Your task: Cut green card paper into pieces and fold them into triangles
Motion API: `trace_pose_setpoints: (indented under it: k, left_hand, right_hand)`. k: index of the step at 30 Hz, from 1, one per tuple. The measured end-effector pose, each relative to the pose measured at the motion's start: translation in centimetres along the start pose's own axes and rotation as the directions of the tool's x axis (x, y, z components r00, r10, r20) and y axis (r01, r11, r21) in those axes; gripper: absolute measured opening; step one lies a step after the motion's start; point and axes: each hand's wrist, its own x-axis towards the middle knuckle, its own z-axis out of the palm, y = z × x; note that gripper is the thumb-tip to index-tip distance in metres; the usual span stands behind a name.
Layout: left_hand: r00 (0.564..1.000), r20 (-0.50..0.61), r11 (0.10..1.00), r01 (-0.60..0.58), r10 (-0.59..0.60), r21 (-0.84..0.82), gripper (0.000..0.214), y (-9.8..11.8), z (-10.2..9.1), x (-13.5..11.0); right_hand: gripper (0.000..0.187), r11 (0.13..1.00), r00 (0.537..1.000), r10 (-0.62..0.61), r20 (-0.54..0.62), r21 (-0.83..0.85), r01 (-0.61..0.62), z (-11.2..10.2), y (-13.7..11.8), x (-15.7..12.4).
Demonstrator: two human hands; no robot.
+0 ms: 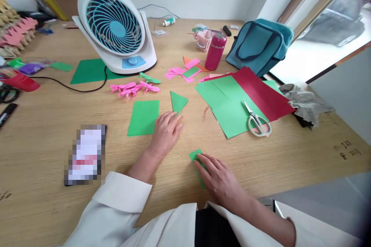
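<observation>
My left hand (pixel 165 133) rests on the table with its fingers stretched out. Its fingertips touch the lower end of a green folded paper triangle (pixel 179 101), and its outer side overlaps the edge of a green paper square (pixel 143 117). Lower and to the right, my right hand (pixel 218 175) lies over a small green paper piece (pixel 195 154), fingers extended and pressing it to the table. Part of that piece is covered by the fingers. Pink folded paper shapes (pixel 135 88) and a green folded one (pixel 150 78) lie beyond the square.
A white fan (pixel 117 29) stands at the back left. Scissors (pixel 256 121) rest on green sheets (pixel 232 104), near red sheets (pixel 263 92). Behind are a pink bottle (pixel 216 52) and a teal bag (pixel 261 46). A phone (pixel 87 154) lies at left.
</observation>
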Motion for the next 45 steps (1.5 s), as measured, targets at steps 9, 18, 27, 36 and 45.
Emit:
trace_pose_setpoints:
  k: [9, 18, 27, 36, 45]
  left_hand:
    - [1.0, -0.027, 0.995, -0.012, 0.01, -0.096, 0.029, -0.4, 0.0, -0.3]
    - [1.0, -0.019, 0.987, 0.01, -0.013, -0.161, 0.029, -0.7, -0.1, -0.3]
    - [1.0, 0.019, 0.978, 0.016, -0.012, -0.207, 0.026, -0.9, 0.0, -0.3]
    - [0.999, 0.034, 0.976, 0.013, -0.006, -0.215, 0.025, -1.0, -0.1, -0.3]
    - [0.999, 0.023, 0.973, -0.027, 0.033, -0.228, 0.022, -0.8, -0.2, -0.4]
  right_hand:
    - [0.059, 0.976, 0.983, 0.176, 0.042, 0.121, -0.18, -1.8, 0.0, 1.3]
    - [0.006, 0.956, 0.957, 0.242, 0.162, 0.13, -0.263, -1.8, -1.2, 1.2]
    - [0.054, 0.937, 0.946, 0.321, 0.051, 0.127, -0.325, -1.6, -0.7, 0.0]
    - [0.06, 0.979, 0.968, -0.186, 0.171, 0.121, 0.167, -0.5, 0.6, -6.3]
    - [0.028, 0.933, 0.992, -0.102, -0.071, 0.34, 0.12, -4.7, 2.1, -7.1]
